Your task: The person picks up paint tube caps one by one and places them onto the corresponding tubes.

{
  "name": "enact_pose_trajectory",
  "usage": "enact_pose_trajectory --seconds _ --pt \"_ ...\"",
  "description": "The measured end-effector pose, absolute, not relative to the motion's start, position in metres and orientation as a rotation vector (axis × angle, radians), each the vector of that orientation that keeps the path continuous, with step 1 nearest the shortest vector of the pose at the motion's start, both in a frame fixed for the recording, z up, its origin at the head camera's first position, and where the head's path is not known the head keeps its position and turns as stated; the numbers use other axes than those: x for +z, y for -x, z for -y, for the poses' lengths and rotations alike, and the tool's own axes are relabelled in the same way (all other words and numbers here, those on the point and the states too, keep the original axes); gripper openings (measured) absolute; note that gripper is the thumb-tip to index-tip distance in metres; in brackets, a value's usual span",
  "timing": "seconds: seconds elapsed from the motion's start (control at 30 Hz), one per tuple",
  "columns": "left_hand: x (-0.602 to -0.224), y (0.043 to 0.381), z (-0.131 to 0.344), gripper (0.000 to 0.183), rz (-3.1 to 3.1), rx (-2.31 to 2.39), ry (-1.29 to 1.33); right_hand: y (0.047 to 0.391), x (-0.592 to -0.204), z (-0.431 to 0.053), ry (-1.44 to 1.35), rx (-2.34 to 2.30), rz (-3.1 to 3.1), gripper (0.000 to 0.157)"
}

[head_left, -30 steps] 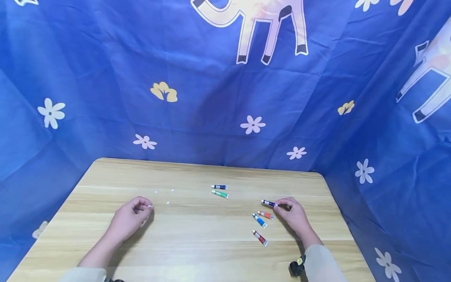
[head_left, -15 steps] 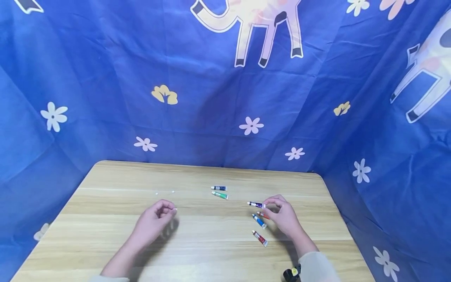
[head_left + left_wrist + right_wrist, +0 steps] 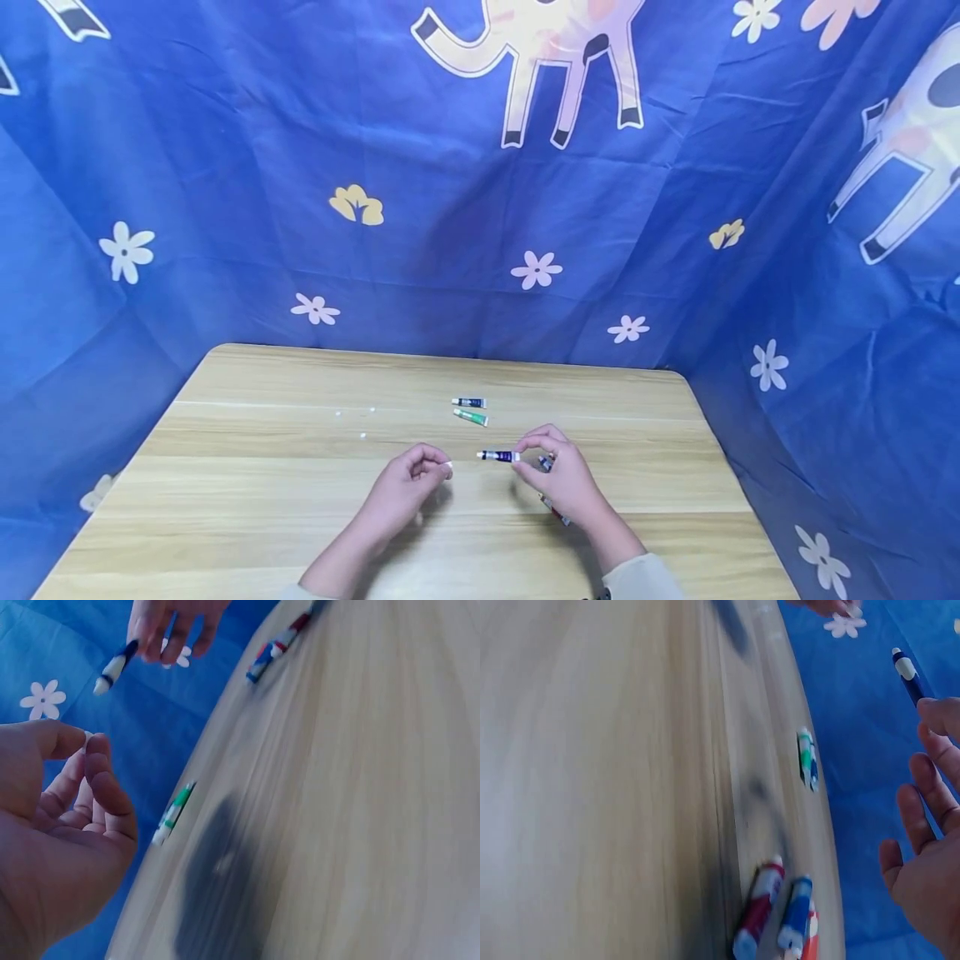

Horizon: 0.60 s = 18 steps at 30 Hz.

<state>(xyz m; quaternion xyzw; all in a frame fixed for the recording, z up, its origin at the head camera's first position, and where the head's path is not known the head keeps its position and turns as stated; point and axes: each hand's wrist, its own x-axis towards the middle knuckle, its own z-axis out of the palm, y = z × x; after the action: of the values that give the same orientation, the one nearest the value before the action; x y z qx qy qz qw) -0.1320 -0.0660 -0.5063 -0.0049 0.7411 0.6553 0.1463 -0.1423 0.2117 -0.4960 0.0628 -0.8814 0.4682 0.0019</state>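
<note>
A blue cloth (image 3: 435, 258) fills the back and both sides, printed with pale flowers, yellow shapes and long-legged animals. In front of it lies a wood-grain table (image 3: 262, 517) with rounded far corners.

Above the table are 2 bare hands, near each other but apart. The right hand (image 3: 564, 477) pinches the flat tail of a dark purple tube (image 3: 498, 456) between thumb and forefinger, its other 3 fingers loosely extended. The left hand (image 3: 408, 483) has thumb and forefinger brought together on a small white piece (image 3: 88, 737), its remaining fingers bent. A light sleeve (image 3: 643, 578) covers the right forearm.

The purple tube is held off the table, roughly level, its white-tipped end pointing at the left hand with a gap between.

Around them lie 5 more tubes. A green tube (image 3: 471, 417) and a dark tube (image 3: 469, 402) rest side by side farther back, just beyond the purple one. Near the right hand are a dark red tube (image 3: 760, 909), a blue tube (image 3: 796, 912) and an orange-red tube (image 3: 811, 935); from the head view that hand blocks much of this group.

Smallest are 3 white bits (image 3: 363, 435) scattered on the table, back and left of the left hand.
</note>
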Motion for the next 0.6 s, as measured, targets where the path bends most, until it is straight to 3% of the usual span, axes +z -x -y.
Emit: enact_pose_trajectory --seconds 0.6 --pt "-0.497 0.128 0.063 0.016 -2.217 1.855 -0.088 0.131 -0.493 -0.182 -0.345 1.471 2.769 0.024"
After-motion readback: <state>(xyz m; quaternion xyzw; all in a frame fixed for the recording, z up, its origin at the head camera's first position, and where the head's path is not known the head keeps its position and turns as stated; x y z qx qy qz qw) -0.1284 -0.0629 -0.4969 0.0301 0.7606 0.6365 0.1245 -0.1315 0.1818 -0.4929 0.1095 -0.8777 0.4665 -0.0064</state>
